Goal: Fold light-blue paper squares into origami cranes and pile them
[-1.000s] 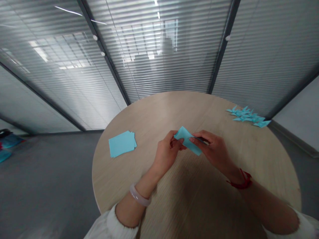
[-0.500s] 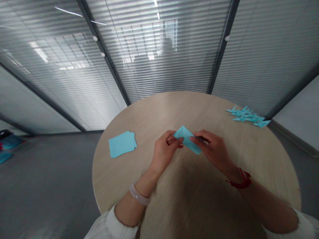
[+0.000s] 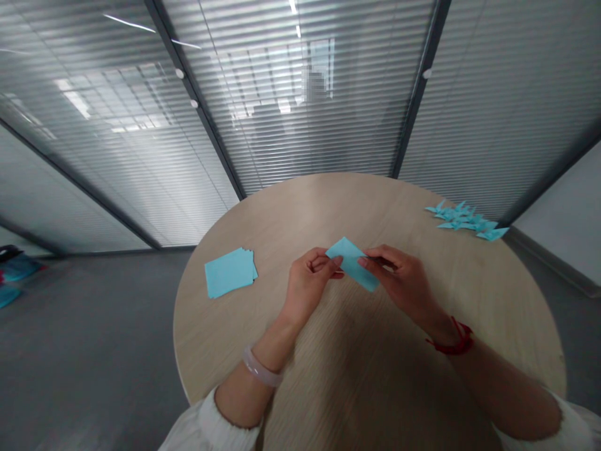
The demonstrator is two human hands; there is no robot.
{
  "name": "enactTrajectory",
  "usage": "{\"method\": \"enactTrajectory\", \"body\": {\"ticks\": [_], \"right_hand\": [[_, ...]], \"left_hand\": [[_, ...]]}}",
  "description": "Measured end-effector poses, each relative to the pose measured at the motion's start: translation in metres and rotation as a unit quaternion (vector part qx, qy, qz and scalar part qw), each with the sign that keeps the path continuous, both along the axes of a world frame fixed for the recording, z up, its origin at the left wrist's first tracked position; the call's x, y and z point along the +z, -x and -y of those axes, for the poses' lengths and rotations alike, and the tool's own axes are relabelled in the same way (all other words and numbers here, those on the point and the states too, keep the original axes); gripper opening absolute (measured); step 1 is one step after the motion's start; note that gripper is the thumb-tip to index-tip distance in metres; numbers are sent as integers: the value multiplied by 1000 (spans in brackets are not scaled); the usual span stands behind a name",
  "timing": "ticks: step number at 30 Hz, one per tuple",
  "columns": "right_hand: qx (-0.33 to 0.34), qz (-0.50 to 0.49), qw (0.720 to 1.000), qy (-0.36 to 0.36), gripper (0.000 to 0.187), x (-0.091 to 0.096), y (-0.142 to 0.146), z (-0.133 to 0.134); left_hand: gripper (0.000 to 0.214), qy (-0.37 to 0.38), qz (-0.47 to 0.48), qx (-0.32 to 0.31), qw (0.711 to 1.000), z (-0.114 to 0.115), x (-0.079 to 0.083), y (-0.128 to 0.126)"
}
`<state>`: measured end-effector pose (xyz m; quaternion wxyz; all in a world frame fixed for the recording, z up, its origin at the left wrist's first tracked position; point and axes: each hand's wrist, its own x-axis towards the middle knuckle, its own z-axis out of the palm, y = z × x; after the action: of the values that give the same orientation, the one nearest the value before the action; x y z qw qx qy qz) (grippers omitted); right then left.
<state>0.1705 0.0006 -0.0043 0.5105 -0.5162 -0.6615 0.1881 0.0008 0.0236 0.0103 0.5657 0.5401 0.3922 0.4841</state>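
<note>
A folded light-blue paper (image 3: 352, 266) is held just above the round wooden table (image 3: 300, 207), near its middle. My left hand (image 3: 310, 285) pinches the paper's left corner with thumb and fingers closed. My right hand (image 3: 401, 282) pinches its right side, fingers curled over the fold. A pale bangle sits on my left wrist and a red cord on my right wrist.
A small stack of flat light-blue paper squares (image 3: 230, 271) lies on the table's left side. Several folded blue paper figures (image 3: 464, 220) lie in a cluster at the far right edge. Glass walls with blinds stand behind the table. Grey floor surrounds it.
My left thumb and fingers have closed a little tighter on the paper's left corner. The paper has shifted slightly left and up. Otherwise nothing has moved.
</note>
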Motion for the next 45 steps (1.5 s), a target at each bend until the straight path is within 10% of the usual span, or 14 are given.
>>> {"method": "enactTrajectory", "body": {"ticks": [45], "right_hand": [[10, 2, 1000, -5, 18, 4, 0, 3]], "left_hand": [[35, -50, -40, -21, 998, 7, 2, 1]]}}
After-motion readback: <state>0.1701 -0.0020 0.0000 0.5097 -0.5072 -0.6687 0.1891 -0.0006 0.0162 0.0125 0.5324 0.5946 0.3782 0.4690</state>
